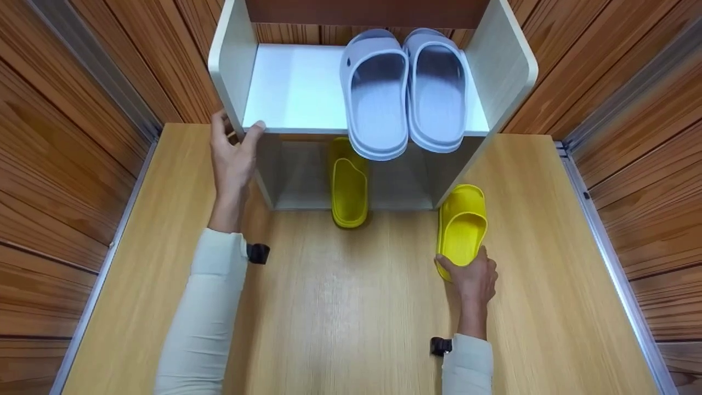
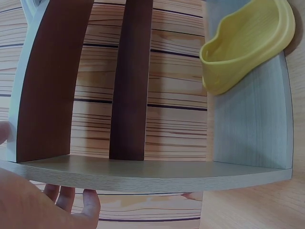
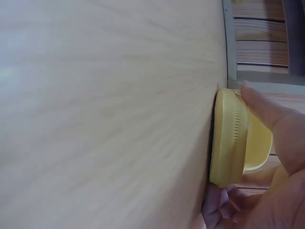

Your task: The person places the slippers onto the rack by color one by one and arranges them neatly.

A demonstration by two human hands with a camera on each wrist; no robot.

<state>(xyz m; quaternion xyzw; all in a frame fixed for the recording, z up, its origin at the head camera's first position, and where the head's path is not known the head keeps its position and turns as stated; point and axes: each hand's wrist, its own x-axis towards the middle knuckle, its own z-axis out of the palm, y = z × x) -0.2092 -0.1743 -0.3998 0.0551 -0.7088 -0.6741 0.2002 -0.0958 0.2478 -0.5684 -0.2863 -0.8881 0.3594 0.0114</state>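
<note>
My right hand (image 1: 473, 277) grips the heel end of a yellow slipper (image 1: 462, 233), thumb on one side and fingers on the other. This slipper lies beside the right wall of a small shoe rack (image 1: 296, 131), its toe pointing away from me. My left hand (image 1: 233, 159) holds the rack's left side panel, the thumb over the white shelf's front edge and the fingers behind the panel. The other yellow slipper (image 1: 350, 192) sits in the lower compartment, its heel jutting past the front. In the left wrist view that slipper (image 2: 248, 43) shows from the side.
A pair of light grey-blue slippers (image 1: 378, 104) stands on the right part of the upper shelf (image 1: 296, 82), heels over its front edge. Wood-plank walls (image 1: 60, 137) with metal edging (image 1: 609, 247) flank the wooden floor (image 1: 340, 307).
</note>
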